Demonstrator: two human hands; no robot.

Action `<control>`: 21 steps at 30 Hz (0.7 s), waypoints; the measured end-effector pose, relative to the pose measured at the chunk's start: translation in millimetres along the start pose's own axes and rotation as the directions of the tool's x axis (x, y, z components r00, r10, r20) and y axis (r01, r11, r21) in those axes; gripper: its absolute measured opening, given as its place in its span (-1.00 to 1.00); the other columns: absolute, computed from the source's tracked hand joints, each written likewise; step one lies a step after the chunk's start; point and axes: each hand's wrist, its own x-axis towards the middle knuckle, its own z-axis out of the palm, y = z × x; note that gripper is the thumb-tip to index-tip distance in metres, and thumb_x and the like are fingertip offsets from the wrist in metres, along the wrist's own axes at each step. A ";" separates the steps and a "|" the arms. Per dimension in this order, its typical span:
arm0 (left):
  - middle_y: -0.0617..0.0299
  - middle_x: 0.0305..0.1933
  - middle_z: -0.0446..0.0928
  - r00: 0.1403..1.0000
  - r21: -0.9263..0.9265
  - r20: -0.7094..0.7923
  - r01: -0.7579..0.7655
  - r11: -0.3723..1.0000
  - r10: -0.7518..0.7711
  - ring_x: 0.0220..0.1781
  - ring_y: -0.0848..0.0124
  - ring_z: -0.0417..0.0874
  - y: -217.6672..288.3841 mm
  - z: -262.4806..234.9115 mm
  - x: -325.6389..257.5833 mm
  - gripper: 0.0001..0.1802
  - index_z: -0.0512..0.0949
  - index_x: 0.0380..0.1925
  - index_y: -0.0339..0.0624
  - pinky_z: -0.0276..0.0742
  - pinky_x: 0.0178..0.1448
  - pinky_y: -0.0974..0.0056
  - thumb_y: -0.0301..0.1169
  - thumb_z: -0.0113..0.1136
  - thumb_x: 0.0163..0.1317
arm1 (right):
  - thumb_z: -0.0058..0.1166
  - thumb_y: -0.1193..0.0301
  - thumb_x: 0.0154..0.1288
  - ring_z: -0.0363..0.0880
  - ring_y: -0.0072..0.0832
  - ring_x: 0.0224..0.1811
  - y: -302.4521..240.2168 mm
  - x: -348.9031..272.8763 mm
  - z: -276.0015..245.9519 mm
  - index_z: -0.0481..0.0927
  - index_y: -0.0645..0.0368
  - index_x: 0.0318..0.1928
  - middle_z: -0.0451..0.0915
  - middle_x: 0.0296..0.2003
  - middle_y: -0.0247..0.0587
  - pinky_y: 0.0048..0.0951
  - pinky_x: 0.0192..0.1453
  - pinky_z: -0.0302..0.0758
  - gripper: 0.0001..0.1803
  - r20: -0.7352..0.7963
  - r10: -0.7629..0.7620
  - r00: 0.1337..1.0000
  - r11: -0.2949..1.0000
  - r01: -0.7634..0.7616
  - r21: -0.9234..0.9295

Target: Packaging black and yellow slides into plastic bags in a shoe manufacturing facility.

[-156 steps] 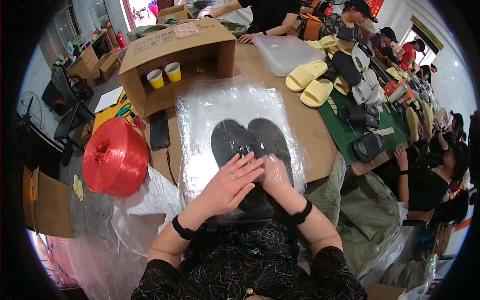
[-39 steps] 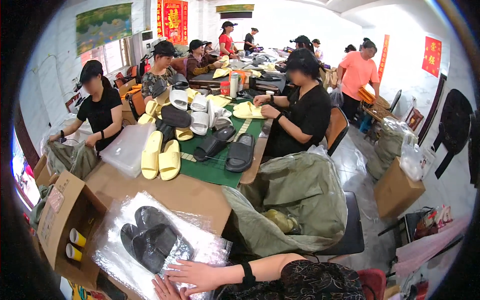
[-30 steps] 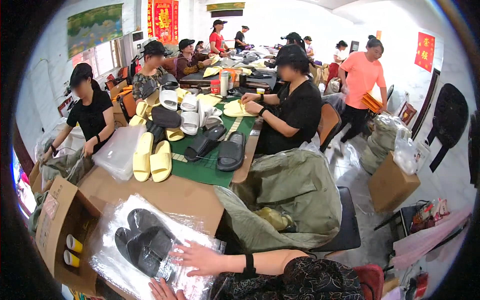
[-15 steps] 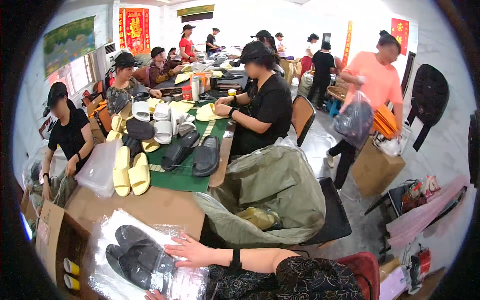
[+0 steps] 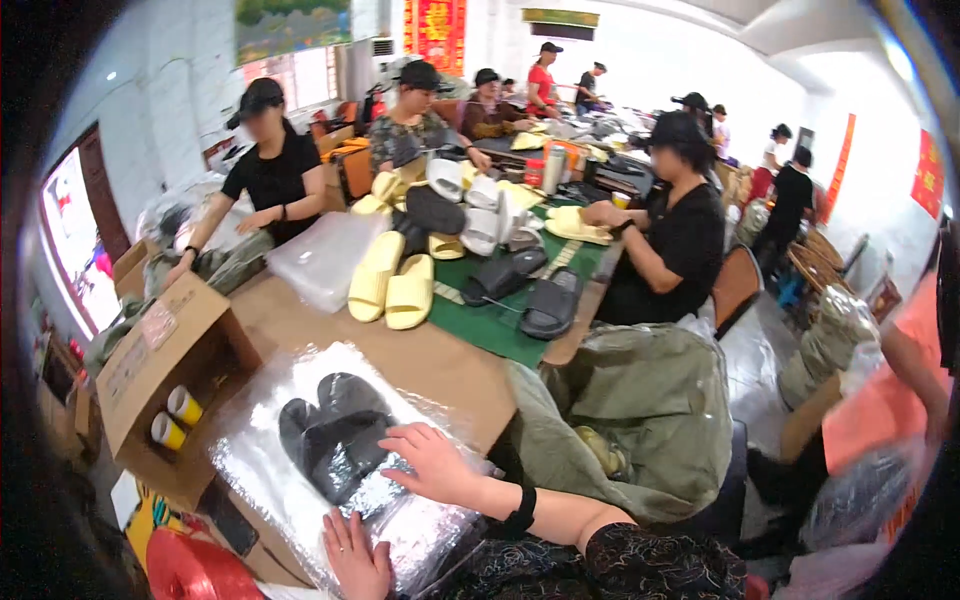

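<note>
A pair of black slippers (image 5: 338, 440) lies in a clear plastic bag (image 5: 255, 425) on the cardboard-topped table. My right hand (image 5: 432, 462) rests on the bag beside the slippers' right edge, fingers spread. At the bag's near edge, my left hand (image 5: 357, 560) lies open with its fingers stretched out, touching the plastic below the slippers. Neither hand grips anything. More clear plastic appears beneath and around the bag, glossy with reflected light.
Beyond sits a pair of yellow slippers (image 5: 392, 282), near stacked clear bags (image 5: 325, 255) and a slipper pile. An open carton (image 5: 170, 365) with paper cups stands left; a large green sack (image 5: 650, 400) gapes right. A red roll (image 5: 195, 570) is near left. Several co-workers surround the tables.
My view has turned left, bringing the carton and red roll further in. More of my left hand shows on the plastic. The person in orange now appears at the right edge.
</note>
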 end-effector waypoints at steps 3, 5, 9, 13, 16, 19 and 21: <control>-0.18 0.58 -0.05 0.961 -0.136 0.244 0.168 0.976 -0.131 0.60 -0.19 -0.10 -14.8 10.6 -8.8 -0.23 0.28 0.37 -0.27 -0.18 0.57 -0.21 -0.13 0.20 0.21 | 0.19 0.10 0.30 0.48 -0.12 0.05 -13.3 14.5 20.6 0.51 0.13 0.07 0.50 -0.05 -0.12 -0.16 0.09 0.49 -0.53 0.047 0.009 0.999 1.000 -0.008 -0.021; -0.17 0.56 0.04 0.972 -0.118 0.205 0.145 0.982 -0.118 0.58 -0.16 -0.02 -11.7 11.9 -5.9 -0.24 0.32 0.35 -0.27 -0.10 0.56 -0.19 -0.10 0.20 0.21 | 0.15 0.02 0.32 0.50 -0.11 -0.02 -8.8 20.6 36.8 0.48 0.20 0.04 0.46 -0.12 -0.08 -0.17 -0.02 0.55 -0.48 0.081 0.079 0.994 0.993 -0.072 -0.092; -0.16 0.55 0.08 0.975 -0.108 0.186 0.144 0.984 -0.122 0.58 -0.16 0.01 -12.4 11.4 -9.0 -0.24 0.33 0.35 -0.23 -0.09 0.56 -0.17 -0.08 0.21 0.20 | 0.13 -0.07 0.30 0.52 -0.12 -0.03 -4.5 27.9 62.9 0.45 0.28 0.02 0.47 -0.13 -0.05 -0.17 -0.04 0.56 -0.37 0.048 0.163 0.985 0.972 -0.152 -0.180; -0.17 0.54 0.08 0.978 -0.142 0.174 0.139 0.980 -0.114 0.57 -0.17 0.02 -10.7 8.6 -5.8 -0.25 0.33 0.35 -0.23 -0.07 0.55 -0.20 -0.08 0.19 0.21 | 0.18 -0.04 0.28 0.51 0.01 -0.06 -4.1 33.7 67.9 0.45 0.31 -0.08 0.50 -0.18 0.08 -0.11 0.03 0.50 -0.40 0.015 0.166 0.986 0.977 -0.163 -0.136; -0.18 0.54 0.09 0.982 -0.133 0.160 0.126 0.983 -0.105 0.56 -0.20 0.03 -12.8 10.4 -6.5 -0.26 0.34 0.33 -0.23 -0.06 0.54 -0.21 -0.08 0.19 0.21 | 0.17 -0.07 0.28 0.53 0.00 -0.12 -3.2 38.4 71.6 0.44 0.33 -0.12 0.49 -0.21 0.09 -0.13 -0.04 0.53 -0.37 0.055 0.156 0.986 0.968 -0.142 -0.208; -0.18 0.54 0.08 0.982 -0.133 0.149 0.134 0.982 -0.114 0.57 -0.19 0.01 -14.2 12.5 -8.3 -0.27 0.35 0.33 -0.23 -0.04 0.53 -0.22 -0.09 0.20 0.21 | 0.14 -0.12 0.28 0.55 -0.03 -0.19 -4.6 42.3 75.9 0.43 0.35 -0.16 0.49 -0.24 0.08 -0.15 -0.15 0.57 -0.34 0.049 0.132 0.990 0.961 -0.115 -0.251; -0.21 0.54 0.06 0.983 -0.134 0.146 0.131 0.982 -0.111 0.57 -0.22 -0.01 -14.4 12.8 -9.1 -0.27 0.35 0.32 -0.24 -0.05 0.53 -0.23 -0.08 0.20 0.22 | 0.12 -0.15 0.28 0.57 -0.04 -0.20 -3.5 44.7 78.8 0.43 0.35 -0.17 0.50 -0.25 0.07 -0.16 -0.20 0.58 -0.32 0.050 0.128 0.991 0.955 -0.109 -0.276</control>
